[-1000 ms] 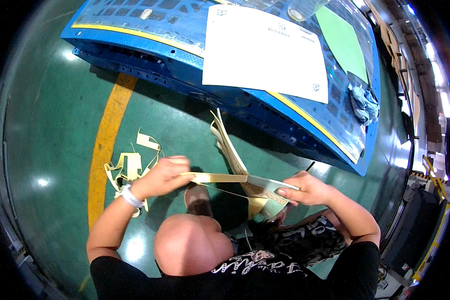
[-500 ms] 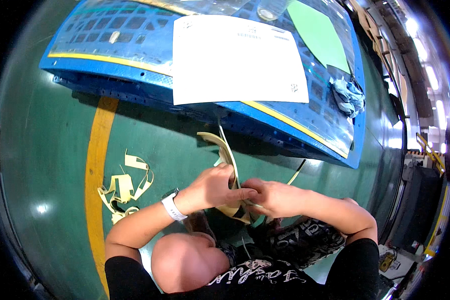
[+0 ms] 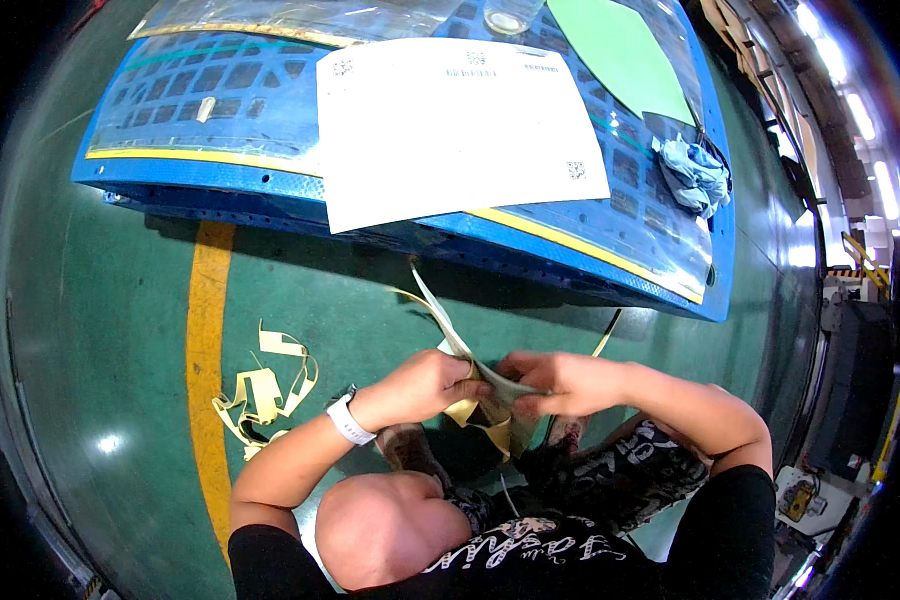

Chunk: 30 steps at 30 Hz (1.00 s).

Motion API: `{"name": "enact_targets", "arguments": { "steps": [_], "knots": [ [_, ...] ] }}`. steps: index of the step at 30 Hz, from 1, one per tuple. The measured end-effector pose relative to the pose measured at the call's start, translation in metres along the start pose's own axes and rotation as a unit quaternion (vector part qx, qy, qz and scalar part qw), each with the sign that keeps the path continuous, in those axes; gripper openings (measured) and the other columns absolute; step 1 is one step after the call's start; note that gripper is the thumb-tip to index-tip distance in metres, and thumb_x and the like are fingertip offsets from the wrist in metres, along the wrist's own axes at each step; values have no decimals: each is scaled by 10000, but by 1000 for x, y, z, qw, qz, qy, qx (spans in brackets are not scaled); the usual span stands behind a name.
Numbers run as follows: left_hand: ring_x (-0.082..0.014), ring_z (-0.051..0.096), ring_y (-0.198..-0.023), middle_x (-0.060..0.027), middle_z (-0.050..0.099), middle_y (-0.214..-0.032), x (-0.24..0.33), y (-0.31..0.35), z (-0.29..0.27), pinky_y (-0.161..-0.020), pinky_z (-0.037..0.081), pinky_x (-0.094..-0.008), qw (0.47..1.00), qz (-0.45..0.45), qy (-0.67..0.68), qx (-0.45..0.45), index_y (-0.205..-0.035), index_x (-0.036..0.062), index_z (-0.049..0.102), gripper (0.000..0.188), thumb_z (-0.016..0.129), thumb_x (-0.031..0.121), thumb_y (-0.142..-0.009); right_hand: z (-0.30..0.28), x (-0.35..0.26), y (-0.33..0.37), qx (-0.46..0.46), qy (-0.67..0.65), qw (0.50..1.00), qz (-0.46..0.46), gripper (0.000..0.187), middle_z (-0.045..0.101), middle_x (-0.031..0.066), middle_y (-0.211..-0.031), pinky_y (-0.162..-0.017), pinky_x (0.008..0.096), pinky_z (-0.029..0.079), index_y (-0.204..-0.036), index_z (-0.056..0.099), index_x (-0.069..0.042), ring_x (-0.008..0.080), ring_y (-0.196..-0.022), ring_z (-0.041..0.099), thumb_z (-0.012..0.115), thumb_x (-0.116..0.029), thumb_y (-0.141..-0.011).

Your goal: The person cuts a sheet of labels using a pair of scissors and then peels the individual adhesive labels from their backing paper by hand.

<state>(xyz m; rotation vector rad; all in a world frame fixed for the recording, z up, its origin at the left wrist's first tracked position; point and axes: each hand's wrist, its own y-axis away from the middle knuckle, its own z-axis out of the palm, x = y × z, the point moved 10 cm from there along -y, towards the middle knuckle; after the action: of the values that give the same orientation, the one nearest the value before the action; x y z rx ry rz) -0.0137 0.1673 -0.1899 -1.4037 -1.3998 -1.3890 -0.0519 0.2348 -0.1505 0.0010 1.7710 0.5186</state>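
Observation:
My left hand (image 3: pixel 435 386) is closed, pinching a thin, curved grey-white strip (image 3: pixel 502 386). On the strip's other side, my right hand (image 3: pixel 560 384) is closed on it too, thumb underneath and fingers on top. The strip's narrow end reaches up toward the platform's front edge. Pale yellow backing (image 3: pixel 497 434), apparently paper, hangs below my left hand, partly separated from the strip. How far the two still join is hidden by my fingers. On the floor to the left lie several yellow cut-out scraps (image 3: pixel 260 395).
A blue plastic platform (image 3: pixel 130 185) under clear sheeting stands ahead. On it are a large white sheet (image 3: pixel 450 140), a green sheet (image 3: pixel 620 55), a crumpled blue cloth (image 3: pixel 692 178) and a clear cup (image 3: pixel 508 15). A yellow line (image 3: pixel 207 380) runs along the green floor.
My hands have moved apart from touching each other, and the grey-white strip now spans the gap between them. The whole view has shifted slightly.

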Motion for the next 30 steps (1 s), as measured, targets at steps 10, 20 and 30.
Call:
{"name": "enact_targets", "arguments": {
  "steps": [10, 20, 30],
  "knots": [
    [-345, 591, -632, -163, 585, -644, 27, -29, 37, -572, 474, -394, 985, 72, -151, 35, -736, 34, 642, 270, 571, 264, -858, -16, 19, 5, 12, 251, 944, 215, 419, 553, 230, -974, -705, 473, 468, -884, 527, 15, 395, -832, 577, 663, -359, -751],
    [-285, 555, -528, -95, 538, -557, 47, 1, 8, -502, 431, -381, 966, 150, -209, 29, -571, 62, 506, 325, 635, 236, -813, -4, 6, 7, 27, 180, 983, -5, 337, 527, 154, -635, -519, 463, 421, -717, 507, -41, 380, -596, 533, 570, -335, -869],
    [-246, 441, -471, -59, 389, -517, 54, 76, -62, -488, 398, -339, 937, 184, -296, 32, -556, 92, 399, 361, 675, 185, -769, -21, -6, 36, 10, 113, 993, -6, 351, 509, 179, -676, -554, 451, 411, -709, 472, -24, 387, -630, 519, 509, -301, -921]
  ]
}}
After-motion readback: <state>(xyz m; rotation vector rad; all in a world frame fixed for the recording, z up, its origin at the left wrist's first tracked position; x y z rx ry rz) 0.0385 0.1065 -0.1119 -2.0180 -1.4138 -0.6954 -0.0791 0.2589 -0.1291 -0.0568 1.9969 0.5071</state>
